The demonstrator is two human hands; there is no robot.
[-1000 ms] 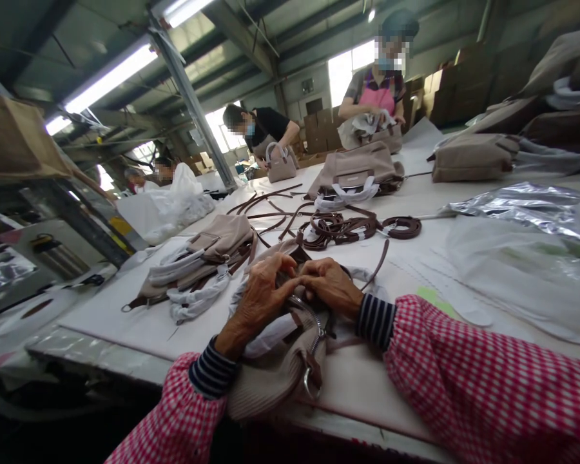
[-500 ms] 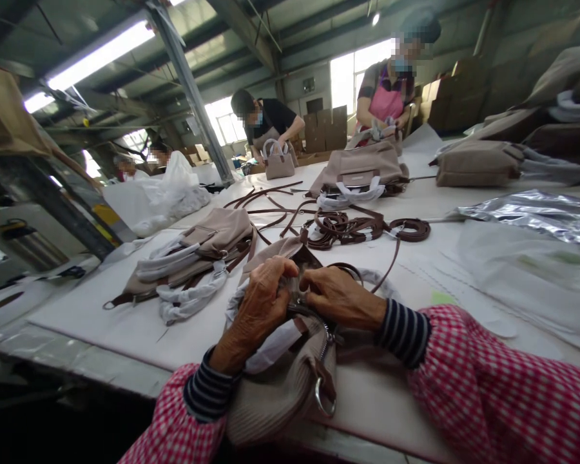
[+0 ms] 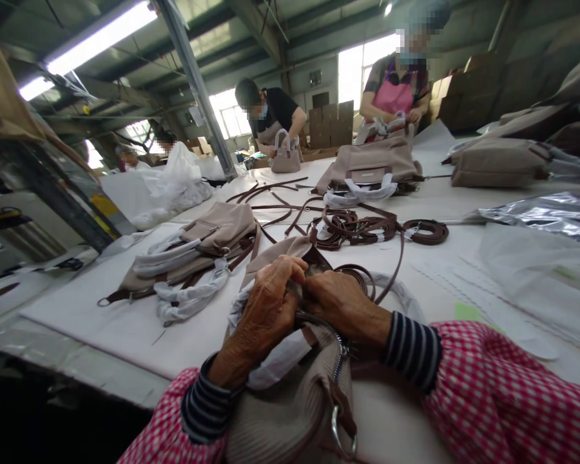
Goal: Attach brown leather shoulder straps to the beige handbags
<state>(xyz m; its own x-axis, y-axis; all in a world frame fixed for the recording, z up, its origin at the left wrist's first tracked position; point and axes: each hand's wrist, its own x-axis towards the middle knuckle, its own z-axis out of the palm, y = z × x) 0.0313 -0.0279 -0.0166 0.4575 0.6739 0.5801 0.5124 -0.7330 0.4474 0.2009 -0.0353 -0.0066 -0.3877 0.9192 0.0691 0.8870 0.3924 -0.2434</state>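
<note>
A beige handbag (image 3: 294, 399) with a zip and a metal ring lies in front of me on the white table (image 3: 125, 322), its handles wrapped in white paper. My left hand (image 3: 268, 309) is closed on the bag's open top edge. My right hand (image 3: 341, 299) grips the same opening from the other side, fingertips tucked in beside the left hand's. A brown strap (image 3: 391, 270) loops out from under my right hand.
Another beige bag (image 3: 203, 245) with wrapped handles lies to the left. Coiled brown straps (image 3: 362, 227) sit in the middle, more bags (image 3: 372, 164) beyond. Clear plastic bags (image 3: 536, 264) lie on the right. Three people work at the far end.
The view has tipped down and the bag sits lower and nearer. Both hands have stayed pinched on the bag's opening, shifting only slightly.
</note>
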